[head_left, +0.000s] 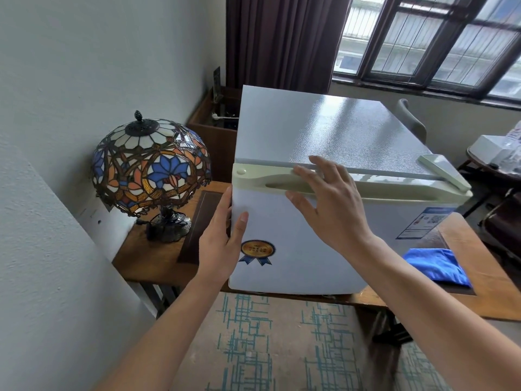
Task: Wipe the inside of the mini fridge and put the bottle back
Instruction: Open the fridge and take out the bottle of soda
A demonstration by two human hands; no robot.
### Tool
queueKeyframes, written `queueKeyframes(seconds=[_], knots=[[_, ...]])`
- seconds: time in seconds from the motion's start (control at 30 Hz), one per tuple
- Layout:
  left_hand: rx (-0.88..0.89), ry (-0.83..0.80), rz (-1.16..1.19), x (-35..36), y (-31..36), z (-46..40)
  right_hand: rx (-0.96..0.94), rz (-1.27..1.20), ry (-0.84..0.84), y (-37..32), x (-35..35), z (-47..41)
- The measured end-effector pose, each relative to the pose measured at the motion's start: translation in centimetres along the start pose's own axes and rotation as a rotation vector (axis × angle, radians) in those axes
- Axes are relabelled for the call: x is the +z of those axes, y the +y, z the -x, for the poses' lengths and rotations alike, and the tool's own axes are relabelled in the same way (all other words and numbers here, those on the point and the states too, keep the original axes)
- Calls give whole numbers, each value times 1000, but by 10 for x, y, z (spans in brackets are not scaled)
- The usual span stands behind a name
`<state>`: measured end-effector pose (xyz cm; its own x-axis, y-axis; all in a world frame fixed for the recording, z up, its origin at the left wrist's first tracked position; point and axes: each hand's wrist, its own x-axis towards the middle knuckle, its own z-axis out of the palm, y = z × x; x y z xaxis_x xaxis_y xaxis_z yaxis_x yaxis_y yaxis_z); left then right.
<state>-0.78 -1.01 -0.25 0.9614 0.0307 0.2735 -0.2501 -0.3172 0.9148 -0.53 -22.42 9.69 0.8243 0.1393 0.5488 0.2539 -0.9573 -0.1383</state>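
Observation:
A white mini fridge (324, 131) stands on a wooden table (158, 261) with its door (304, 263) closed, so the inside is hidden. No bottle is in view. My left hand (222, 241) rests against the door's left edge, thumb on the front face and fingers round the side. My right hand (329, 204) hovers with spread fingers over the cream handle strip (394, 190) along the door's top. A blue cloth (437, 266) lies on the table to the right of the fridge.
A stained-glass lamp (149, 165) stands on the table left of the fridge, close to the wall. A white remote (442, 170) lies on the fridge's top right corner. A chair (411, 119) and a side table with white items (490, 149) are at the right.

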Motion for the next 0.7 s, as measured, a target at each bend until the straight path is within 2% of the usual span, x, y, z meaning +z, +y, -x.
queueKeyframes(seconds=[0.23,0.43,0.7], knots=[[22,46,31,-3,-4,3,-26,-17,47,2,1,2],[71,88,-71,-12,-3,-12,-9,-59,20,3,-5,-1],[181,170,-42,-15,-12,36,-97,-130,49,2,-23,35]])
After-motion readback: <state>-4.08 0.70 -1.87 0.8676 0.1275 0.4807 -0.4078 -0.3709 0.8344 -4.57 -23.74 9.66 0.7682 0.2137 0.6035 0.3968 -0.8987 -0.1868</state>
